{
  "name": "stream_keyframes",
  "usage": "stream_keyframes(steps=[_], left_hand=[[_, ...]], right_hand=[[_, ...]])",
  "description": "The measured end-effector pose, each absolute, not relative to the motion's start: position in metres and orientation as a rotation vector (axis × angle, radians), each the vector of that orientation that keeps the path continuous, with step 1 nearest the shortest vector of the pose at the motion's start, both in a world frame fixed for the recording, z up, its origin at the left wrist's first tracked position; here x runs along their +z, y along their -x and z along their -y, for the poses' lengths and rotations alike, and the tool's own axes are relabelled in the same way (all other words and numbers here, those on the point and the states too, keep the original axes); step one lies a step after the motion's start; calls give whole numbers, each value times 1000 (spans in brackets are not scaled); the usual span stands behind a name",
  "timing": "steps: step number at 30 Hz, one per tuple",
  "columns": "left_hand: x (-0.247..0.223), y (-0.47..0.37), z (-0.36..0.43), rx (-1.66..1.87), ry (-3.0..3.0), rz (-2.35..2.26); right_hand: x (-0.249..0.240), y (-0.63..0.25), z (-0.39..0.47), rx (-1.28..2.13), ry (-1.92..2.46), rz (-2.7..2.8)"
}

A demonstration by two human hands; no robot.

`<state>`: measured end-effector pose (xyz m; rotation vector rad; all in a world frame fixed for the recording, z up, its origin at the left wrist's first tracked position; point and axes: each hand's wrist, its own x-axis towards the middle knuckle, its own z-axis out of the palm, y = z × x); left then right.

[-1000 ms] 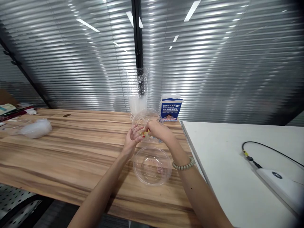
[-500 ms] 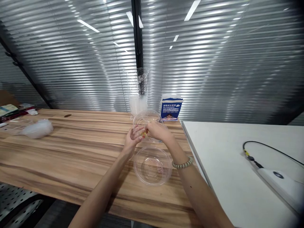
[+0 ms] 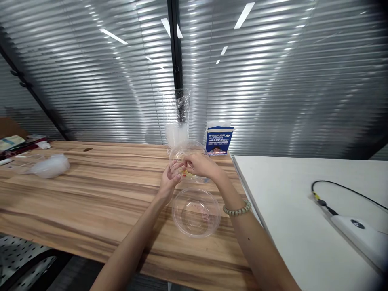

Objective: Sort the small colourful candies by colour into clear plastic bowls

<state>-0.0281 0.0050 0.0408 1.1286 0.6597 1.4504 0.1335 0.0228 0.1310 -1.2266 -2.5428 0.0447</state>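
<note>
A clear round plastic bowl (image 3: 197, 146) stands at the far side, with small yellow and red pieces (image 3: 186, 173) in it. My left hand (image 3: 170, 178) holds this bowl at its left side, thumb at the near side and fingers partly seen through the clear plastic. My right hand (image 3: 200, 165) reaches over the same bowl, fingers curled together in a pinch just above the pieces. What lies between those fingertips is too small to make out. Nearer to me sits a second clear bowl (image 3: 182, 220), with faint pinkish marks toward its right side.
Behind the far bowl stand a clear plastic bag with white contents (image 3: 176, 135) and a blue printed packet (image 3: 218, 139). A translucent plastic bundle (image 3: 51, 165) lies at the left on the wooden table (image 3: 106, 194). Right of it, a white surface (image 3: 279, 194) carries a cabled white device (image 3: 357, 232).
My right hand has lifted and drawn back slightly from the pieces, so more of the yellow and red shows. My left hand stays at the bowl's side.
</note>
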Motion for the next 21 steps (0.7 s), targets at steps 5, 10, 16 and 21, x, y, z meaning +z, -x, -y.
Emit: stream_keyframes(steps=[5, 10, 16, 21], left_hand=[[40, 27, -5, 1445, -1130, -658], [40, 26, -4, 1432, -1135, -653], [44, 27, -2, 1431, -1142, -641], [43, 27, -2, 1440, -1141, -656]], right_hand=[[125, -138, -31, 108, 1091, 2422], [126, -142, -34, 138, 1004, 2301], [135, -146, -29, 209, 996, 2195], [150, -157, -18, 510, 923, 2152]])
